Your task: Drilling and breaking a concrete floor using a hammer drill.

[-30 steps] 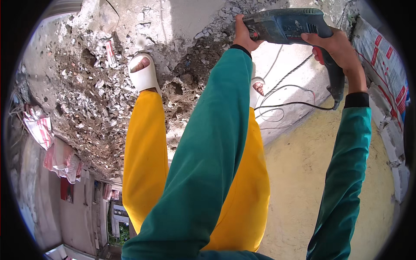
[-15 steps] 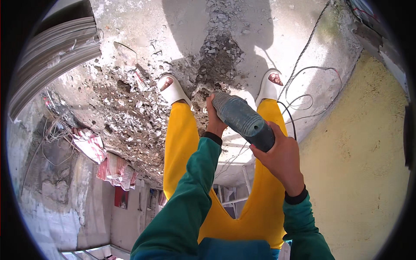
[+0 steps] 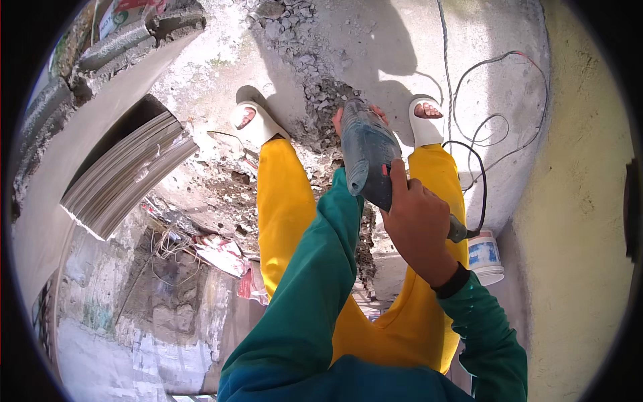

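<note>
A: What do the hands have?
B: The right hand (image 3: 418, 224) is closed around the handle of a power drill (image 3: 367, 144). The left hand (image 3: 337, 122) is mostly hidden behind the tool's front end, but digits show on both sides, so it's wrapped around there.
A: How does the drill look?
B: Bulky, blue-grey, scuffed and dusty, with a rounded near end, a black section below and a small red piece by the right forefinger. I can't make out its tip.
A: And where is it?
B: Held up between two legs in yellow trousers (image 3: 288, 208). A black cable (image 3: 484, 181) curves from the handle's end, near a white bucket (image 3: 492, 273). Further out: pale sandals (image 3: 264, 124), broken rubble (image 3: 325, 87) and a yellow wall (image 3: 583, 201).
</note>
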### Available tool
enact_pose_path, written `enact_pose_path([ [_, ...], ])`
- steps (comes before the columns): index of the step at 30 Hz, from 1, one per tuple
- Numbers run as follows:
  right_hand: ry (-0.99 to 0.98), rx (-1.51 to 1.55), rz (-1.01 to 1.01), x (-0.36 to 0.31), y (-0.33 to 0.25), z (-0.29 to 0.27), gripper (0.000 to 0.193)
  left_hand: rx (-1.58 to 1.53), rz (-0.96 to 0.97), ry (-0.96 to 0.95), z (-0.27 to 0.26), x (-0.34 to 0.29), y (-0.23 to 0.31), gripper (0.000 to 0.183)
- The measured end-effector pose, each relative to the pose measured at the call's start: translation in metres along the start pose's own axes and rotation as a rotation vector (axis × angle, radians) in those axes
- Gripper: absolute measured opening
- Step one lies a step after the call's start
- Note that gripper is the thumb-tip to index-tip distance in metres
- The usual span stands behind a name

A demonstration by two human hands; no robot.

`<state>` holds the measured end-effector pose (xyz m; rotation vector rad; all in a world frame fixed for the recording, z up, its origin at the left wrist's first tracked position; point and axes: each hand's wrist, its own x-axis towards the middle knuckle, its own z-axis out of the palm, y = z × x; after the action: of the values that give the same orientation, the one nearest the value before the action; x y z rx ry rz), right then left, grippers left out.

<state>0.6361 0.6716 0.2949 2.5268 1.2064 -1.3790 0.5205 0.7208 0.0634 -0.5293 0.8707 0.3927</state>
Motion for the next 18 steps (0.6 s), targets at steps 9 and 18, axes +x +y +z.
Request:
enact_pose_path([
  [9, 0.048, 0.182, 0.244, 0.107, 0.023, -0.015, 0.062, 0.239, -0.032, 0.377, 0.004, 0.068, 0.038, 0.060],
  [18, 0.042, 0.435, 0.339, 0.037, -0.025, -0.070, 0.060, 0.240, -0.072, 0.322, 0.063, -0.039, 0.057, 0.041],
])
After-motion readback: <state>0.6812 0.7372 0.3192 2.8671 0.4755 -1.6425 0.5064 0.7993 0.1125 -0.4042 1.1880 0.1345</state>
